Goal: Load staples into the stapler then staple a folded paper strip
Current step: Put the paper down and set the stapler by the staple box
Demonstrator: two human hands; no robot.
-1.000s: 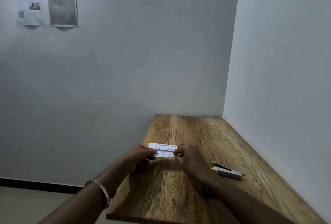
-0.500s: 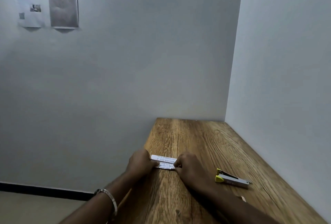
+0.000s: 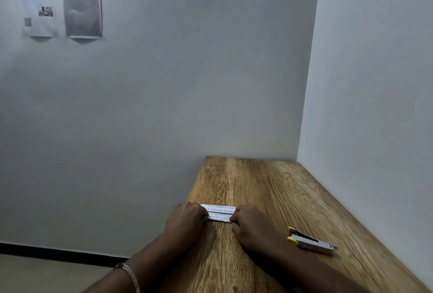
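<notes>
Now both my hands are down on the wooden table point(image 3: 269, 189), one at each end of the folded paper strip point(image 3: 219, 213); the strip lies flat on the boards, printed side up, with a crease running along its length and lines of black text on both halves — some of it too small to read. My left hand point(image 3: 187, 218) covers the strip's left end, knuckles up, fingers curled over the paper and holding it against the wood; my right hand point(image 3: 251, 227) does the same at the right end, its fingertips bent down onto the edge of the strip, thumb tucked near the near edge. Whether the thumbs sit under the paper or only beside it I cannot tell, since the backs of my hands hide them; both hands, though, are closed onto the strip rather than spread. Only the middle stretch of paper shows between them.

Off to my right, well apart from the strip, the stapler point(image 3: 310, 241) lies on its side on the table — grey metal body, yellow at the end nearer my right hand; nothing touches it. A metal bracelet point(image 3: 128, 274) rings my left wrist. The table sits in a corner of pale walls; high on the left wall hang printed sheets point(image 3: 61, 9), blurred.
</notes>
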